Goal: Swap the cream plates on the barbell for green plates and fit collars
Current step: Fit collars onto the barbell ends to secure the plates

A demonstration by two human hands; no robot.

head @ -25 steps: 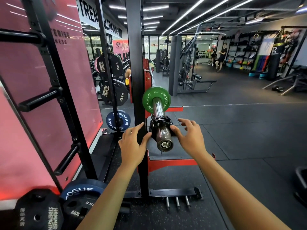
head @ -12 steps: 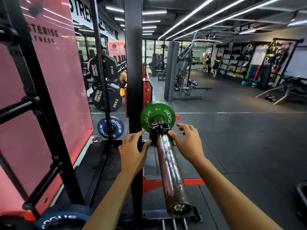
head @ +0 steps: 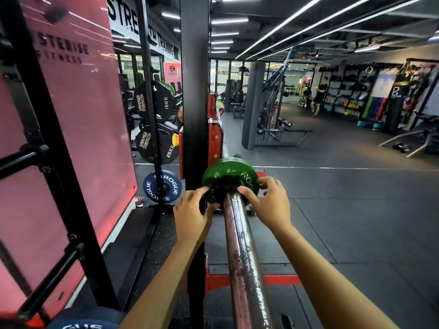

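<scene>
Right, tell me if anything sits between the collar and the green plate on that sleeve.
Nothing visible does: the black collar sits against the green plate, with the left hand and right hand gripping it.

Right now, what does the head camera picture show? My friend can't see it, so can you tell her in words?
Two bare hands hold a black collar against a green plate on a barbell sleeve: the left hand and right hand curl round it from either side. The bar rests in a black and red rack in a gym, with a blue plate stored to the left.
</scene>
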